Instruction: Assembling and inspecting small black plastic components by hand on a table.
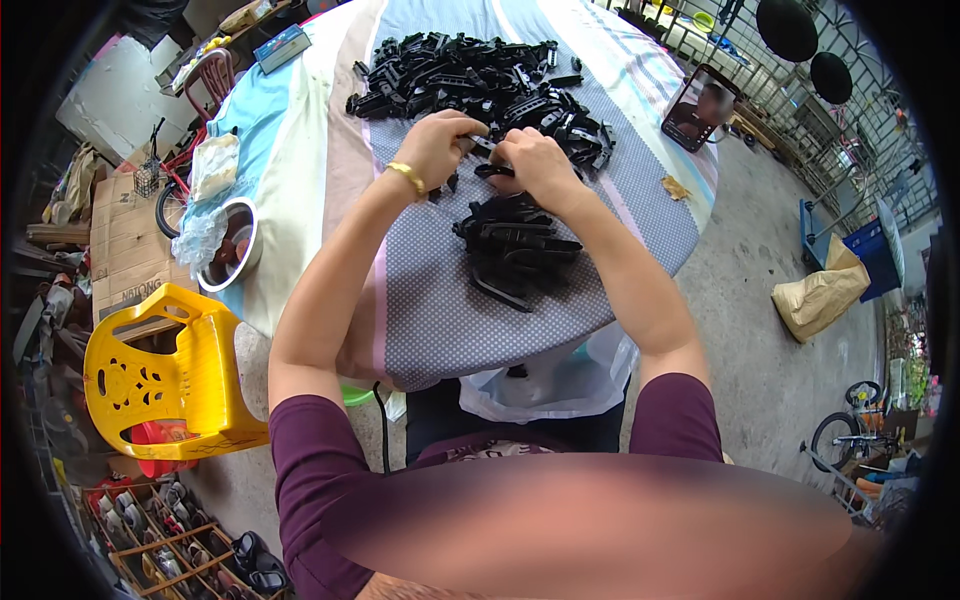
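From where I stand, the cloth-covered surface (425, 330) looms largest, its dotted grey fabric smooth and thin. A broad far heap (440, 75) tangles glossy, angular black strips; the smaller near pile (515, 245) shows longer, curved edges. Between them, the left grip (435, 145) pinches a slim dark piece (482, 143), while the right grip (540, 165) closes on a rounded black part (490, 170) just beside it. Handling these two together looks like the step in hand; the next move seems to call for fine fingertip control.
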### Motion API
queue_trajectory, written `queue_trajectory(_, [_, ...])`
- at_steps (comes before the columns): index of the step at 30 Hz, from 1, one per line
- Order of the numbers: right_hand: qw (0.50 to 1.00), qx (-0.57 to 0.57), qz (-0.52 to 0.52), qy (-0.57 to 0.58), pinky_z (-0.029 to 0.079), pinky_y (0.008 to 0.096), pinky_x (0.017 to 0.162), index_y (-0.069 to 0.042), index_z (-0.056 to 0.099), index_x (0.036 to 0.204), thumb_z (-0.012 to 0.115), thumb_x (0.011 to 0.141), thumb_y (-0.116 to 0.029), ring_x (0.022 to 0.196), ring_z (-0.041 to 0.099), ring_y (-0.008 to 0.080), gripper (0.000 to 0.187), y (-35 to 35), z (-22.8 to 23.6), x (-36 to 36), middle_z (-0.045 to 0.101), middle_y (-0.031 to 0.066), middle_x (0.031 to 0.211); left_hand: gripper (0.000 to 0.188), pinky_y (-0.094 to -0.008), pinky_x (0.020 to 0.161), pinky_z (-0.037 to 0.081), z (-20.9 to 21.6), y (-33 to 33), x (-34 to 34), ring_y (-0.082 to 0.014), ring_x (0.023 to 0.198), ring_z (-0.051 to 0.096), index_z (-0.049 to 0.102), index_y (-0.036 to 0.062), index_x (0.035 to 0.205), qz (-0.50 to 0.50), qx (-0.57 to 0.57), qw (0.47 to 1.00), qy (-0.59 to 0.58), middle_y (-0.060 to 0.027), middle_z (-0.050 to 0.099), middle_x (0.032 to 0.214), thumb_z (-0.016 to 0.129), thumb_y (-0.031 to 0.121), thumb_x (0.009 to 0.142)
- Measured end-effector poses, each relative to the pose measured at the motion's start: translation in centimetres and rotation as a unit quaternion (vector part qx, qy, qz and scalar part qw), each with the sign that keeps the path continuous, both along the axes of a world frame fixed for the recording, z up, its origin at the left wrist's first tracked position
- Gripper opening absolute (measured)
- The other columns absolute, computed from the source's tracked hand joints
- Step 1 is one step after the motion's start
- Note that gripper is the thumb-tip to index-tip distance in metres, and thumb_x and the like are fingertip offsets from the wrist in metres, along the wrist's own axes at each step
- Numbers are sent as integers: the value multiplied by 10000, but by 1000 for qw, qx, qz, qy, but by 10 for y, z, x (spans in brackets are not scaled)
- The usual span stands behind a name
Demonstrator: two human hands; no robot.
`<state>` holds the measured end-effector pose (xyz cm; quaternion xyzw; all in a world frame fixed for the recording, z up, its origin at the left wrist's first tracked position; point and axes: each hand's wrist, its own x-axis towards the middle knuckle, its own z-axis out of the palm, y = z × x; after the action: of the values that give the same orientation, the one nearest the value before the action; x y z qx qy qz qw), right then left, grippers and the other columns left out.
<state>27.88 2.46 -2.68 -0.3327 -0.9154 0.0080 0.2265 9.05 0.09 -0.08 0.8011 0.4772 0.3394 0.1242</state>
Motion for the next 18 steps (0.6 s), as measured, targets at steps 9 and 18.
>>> queue_trajectory(9, [967,7,-57,248,467,292,562,-28,626,961,573,854,-168,594,601,215,184,20,19,30,634,119,711,286,-308,780,490,-3,39,28,-222,974,530,629,164,995,105,60,918,378,-37,614,1003,530,25,766])
queue_trajectory(18, [942,-89,33,322,490,248,630,4,573,1077,602,836,-77,727,636,139,255,12,20,17,661,110,830,232,-347,763,465,-9,48,-9,-258,870,561,600,85,934,58,143,959,236,-82,612,899,613,7,716])
